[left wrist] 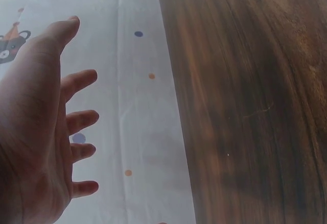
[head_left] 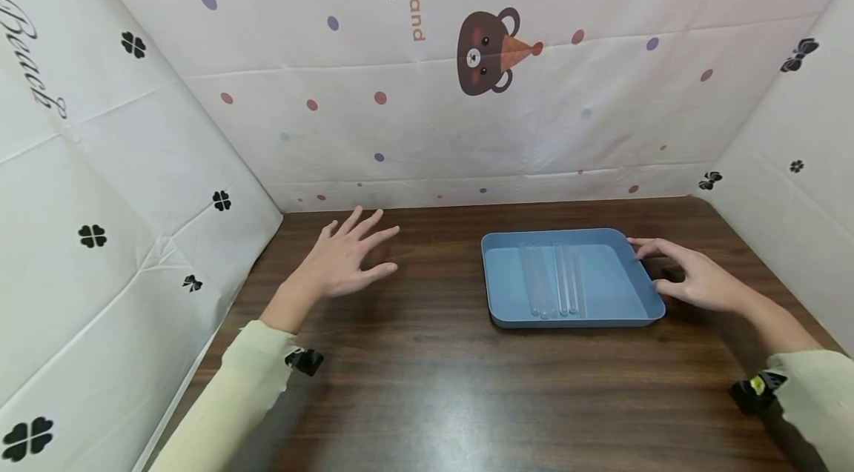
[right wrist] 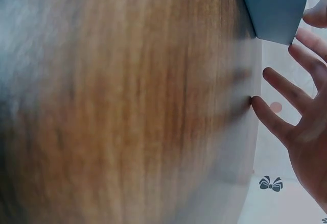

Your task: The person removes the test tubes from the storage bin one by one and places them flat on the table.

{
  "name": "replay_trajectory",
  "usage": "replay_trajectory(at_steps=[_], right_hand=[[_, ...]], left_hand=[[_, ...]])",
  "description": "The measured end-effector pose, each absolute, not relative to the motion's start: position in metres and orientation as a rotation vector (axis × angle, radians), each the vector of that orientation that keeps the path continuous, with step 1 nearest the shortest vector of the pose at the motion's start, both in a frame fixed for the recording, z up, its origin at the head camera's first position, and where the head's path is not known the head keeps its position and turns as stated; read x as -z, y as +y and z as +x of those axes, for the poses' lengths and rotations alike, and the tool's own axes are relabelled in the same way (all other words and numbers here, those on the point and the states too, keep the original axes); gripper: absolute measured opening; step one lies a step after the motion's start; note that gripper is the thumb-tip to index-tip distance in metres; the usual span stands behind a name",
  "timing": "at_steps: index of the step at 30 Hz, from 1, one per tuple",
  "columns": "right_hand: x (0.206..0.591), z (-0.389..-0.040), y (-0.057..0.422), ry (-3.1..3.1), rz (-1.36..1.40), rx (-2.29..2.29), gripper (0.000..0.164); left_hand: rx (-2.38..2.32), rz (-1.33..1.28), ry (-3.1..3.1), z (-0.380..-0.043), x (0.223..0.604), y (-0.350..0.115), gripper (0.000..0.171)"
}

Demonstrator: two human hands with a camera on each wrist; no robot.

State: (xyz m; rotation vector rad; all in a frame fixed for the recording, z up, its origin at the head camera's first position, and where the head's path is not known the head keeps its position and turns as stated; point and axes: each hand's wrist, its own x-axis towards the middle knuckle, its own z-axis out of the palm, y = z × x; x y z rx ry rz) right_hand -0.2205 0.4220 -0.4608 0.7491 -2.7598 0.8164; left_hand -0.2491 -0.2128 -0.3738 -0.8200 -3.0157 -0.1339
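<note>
On the right half of the table lies a shallow blue tray (head_left: 614, 279), its wall also showing in the right wrist view. Several clear test tubes (head_left: 563, 279) lie side by side in its left and middle part. My right hand (head_left: 700, 276) is at the tray's right side, thumb and fingertips right at the rim and spread apart. In the right wrist view its other fingers (right wrist: 281, 122) extend loosely beside the tray's corner. My left hand (head_left: 340, 257), with fingers spread and nothing held, hovers over the table's left part, well away from the tray.
The dark wood table (head_left: 427, 376) is bordered by a white printed sheet (head_left: 414, 124) at the back and by similar sheets on both sides. Each wrist carries a small black camera (head_left: 305, 361) below a pale sleeve.
</note>
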Motion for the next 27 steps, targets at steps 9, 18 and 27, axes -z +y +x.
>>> replay_trajectory(at_steps=[9, 18, 27], right_hand=[[0.463, -0.221, 0.423, -2.765, 0.735, -0.802, 0.053], [0.466, -0.217, 0.424, -2.753, 0.809, -0.861, 0.060], [0.469, -0.215, 0.426, -2.765, 0.818, -0.896, 0.061]], left_hand=[[0.180, -0.859, -3.011, -0.251, 0.374, -0.200, 0.074], [0.181, -0.881, -3.008, -0.251, 0.372, -0.192, 0.074], [0.199, -0.884, -3.008, -0.250, 0.372, -0.190, 0.073]])
